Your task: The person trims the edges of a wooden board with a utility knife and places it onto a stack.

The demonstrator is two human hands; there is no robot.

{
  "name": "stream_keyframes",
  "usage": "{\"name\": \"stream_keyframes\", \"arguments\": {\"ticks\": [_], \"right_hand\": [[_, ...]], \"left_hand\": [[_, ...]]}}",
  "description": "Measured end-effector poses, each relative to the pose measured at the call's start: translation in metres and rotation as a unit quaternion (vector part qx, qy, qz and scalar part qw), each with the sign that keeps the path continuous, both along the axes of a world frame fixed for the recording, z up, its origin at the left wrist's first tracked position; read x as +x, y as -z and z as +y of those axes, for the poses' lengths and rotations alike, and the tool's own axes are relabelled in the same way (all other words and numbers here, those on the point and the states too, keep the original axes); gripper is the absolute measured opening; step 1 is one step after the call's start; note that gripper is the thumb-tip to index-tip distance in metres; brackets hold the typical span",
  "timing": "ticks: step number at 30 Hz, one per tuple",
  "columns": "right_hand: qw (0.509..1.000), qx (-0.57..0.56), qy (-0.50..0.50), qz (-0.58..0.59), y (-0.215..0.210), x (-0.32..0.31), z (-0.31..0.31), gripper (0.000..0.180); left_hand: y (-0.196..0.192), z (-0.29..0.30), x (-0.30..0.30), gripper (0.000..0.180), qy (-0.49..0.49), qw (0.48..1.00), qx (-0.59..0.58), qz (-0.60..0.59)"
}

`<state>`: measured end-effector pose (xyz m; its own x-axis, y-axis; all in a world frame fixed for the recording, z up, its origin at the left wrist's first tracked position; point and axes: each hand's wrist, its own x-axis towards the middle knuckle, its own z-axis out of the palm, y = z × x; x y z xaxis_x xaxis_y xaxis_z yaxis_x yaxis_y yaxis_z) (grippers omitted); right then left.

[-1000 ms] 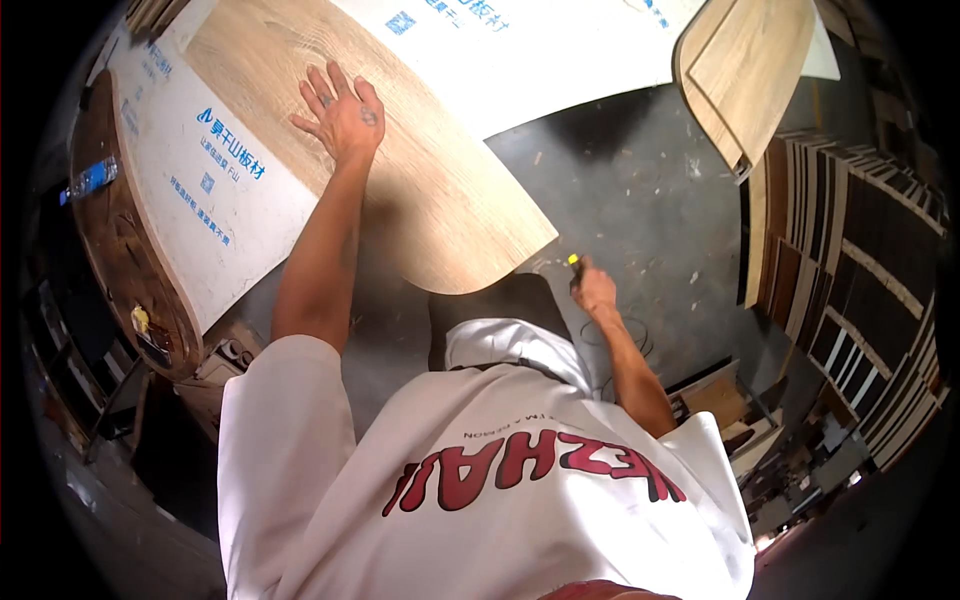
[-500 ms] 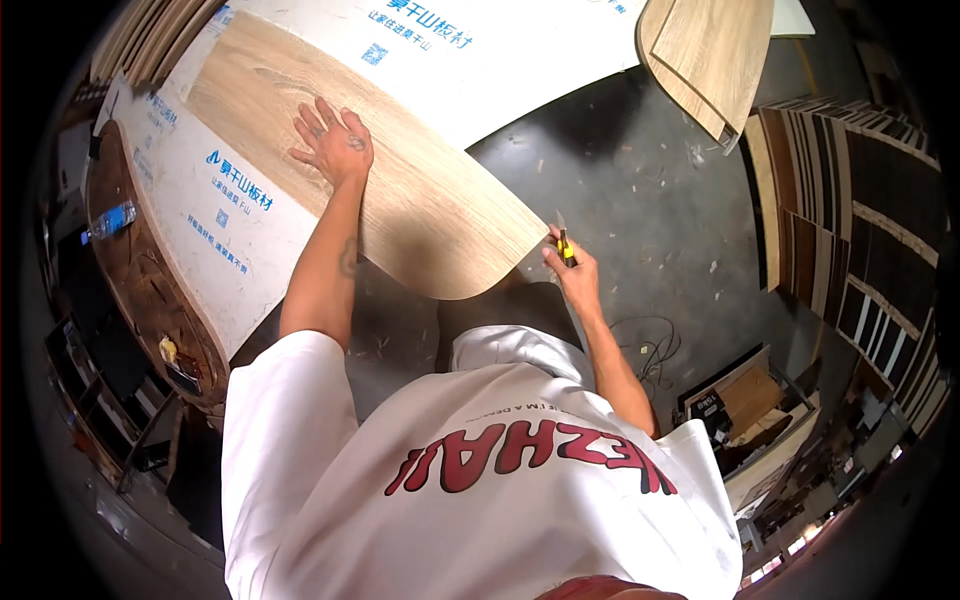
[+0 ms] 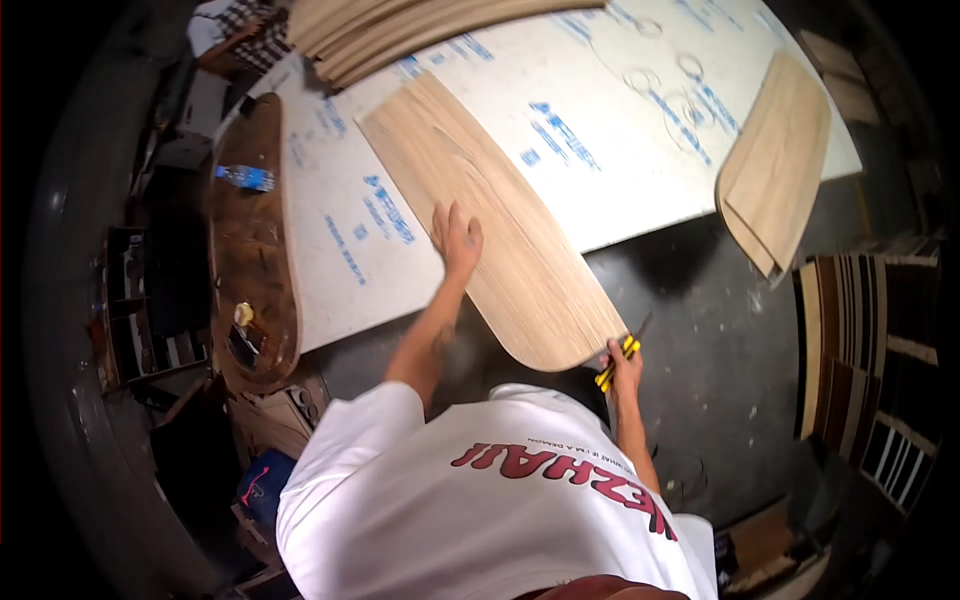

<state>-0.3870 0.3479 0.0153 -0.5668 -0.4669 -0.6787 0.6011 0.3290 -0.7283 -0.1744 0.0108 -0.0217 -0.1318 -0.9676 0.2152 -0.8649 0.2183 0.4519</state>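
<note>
At the near end of the light wood veneer strip (image 3: 500,230), your right hand (image 3: 624,362) has slid in from the side, fingers clenched on one yellow-and-black utility knife (image 3: 618,360), its tip now at the rounded corner: likely trimming starts. Your left hand (image 3: 456,238) has moved down the strip and lies flat on it, fingers released and spread (pinning it). That strip overhangs the white board (image 3: 620,130). One more veneer stack (image 3: 775,165) lies right, another at the far edge (image 3: 400,25).
</note>
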Motion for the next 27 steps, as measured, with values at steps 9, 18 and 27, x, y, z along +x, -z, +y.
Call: {"name": "stream_keyframes", "arguments": {"ticks": [9, 18, 27], "right_hand": [[0.975, 0.128, 0.055, 0.175, -0.042, 0.021, -0.015, 0.034], [0.931, 0.07, 0.251, 0.255, -0.116, 0.042, -0.016, 0.042], [0.97, -0.002, 0.146, 0.195, -0.12, 0.12, -0.064, 0.036]], "left_hand": [[0.001, -0.059, 0.09, 0.051, -0.164, 0.695, 0.344, 0.61], [-0.136, -0.049, 0.069, 0.052, 0.033, 0.505, 0.408, 0.76], [-0.362, -0.136, 0.064, 0.038, 0.138, 0.692, 0.164, 0.69]]}}
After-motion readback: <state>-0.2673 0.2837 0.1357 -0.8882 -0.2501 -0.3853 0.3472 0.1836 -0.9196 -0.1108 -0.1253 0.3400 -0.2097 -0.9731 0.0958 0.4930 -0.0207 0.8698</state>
